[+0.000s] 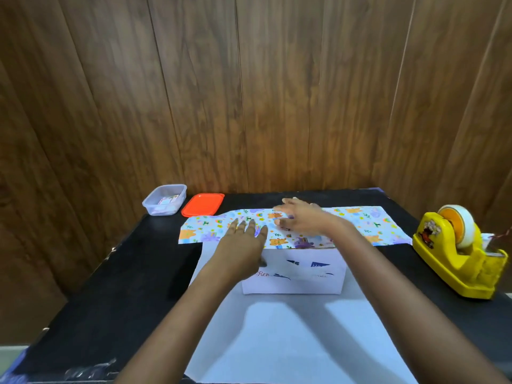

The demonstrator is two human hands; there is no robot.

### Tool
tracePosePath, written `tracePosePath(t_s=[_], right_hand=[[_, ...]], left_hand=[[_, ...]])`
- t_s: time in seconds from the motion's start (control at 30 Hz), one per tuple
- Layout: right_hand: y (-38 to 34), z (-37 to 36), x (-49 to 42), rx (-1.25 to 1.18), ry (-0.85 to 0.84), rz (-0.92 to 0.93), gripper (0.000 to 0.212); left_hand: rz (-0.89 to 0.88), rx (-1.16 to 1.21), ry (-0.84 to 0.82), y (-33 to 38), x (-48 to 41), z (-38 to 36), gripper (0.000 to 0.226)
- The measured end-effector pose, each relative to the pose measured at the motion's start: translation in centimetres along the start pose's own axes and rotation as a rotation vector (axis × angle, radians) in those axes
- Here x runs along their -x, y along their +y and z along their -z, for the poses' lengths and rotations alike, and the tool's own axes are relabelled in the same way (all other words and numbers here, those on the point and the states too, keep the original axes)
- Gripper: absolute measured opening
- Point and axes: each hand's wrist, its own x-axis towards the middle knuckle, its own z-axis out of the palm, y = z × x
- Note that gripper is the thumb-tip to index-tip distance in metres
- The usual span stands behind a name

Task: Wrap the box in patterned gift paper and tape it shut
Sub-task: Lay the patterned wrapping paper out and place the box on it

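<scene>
A white box [302, 281] with printed lettering stands in the middle of the black table on a sheet of gift paper. The paper's white underside [291, 336] spreads toward me. Its far part, patterned with animals [368, 223], is folded over the top of the box. My left hand [243, 239] lies flat with straight fingers on the patterned paper over the box's left end. My right hand [302, 217] lies flat on the paper further back, fingers pointing left.
A yellow tape dispenser [462, 253] with a roll of tape stands at the right edge. A clear plastic tub [164, 200] with small items and its orange lid [203, 207] sit at the back left. A wooden wall rises behind the black table [116, 295].
</scene>
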Motion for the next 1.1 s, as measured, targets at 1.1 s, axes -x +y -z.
tracePosePath(t_s=[1.1], right_hand=[[-0.1,-2.7,-1.6,0.092,0.013,-0.038,0.054]], left_hand=[[0.836,1.601,-0.087,-14.2,-5.6,-1.8,0.013]])
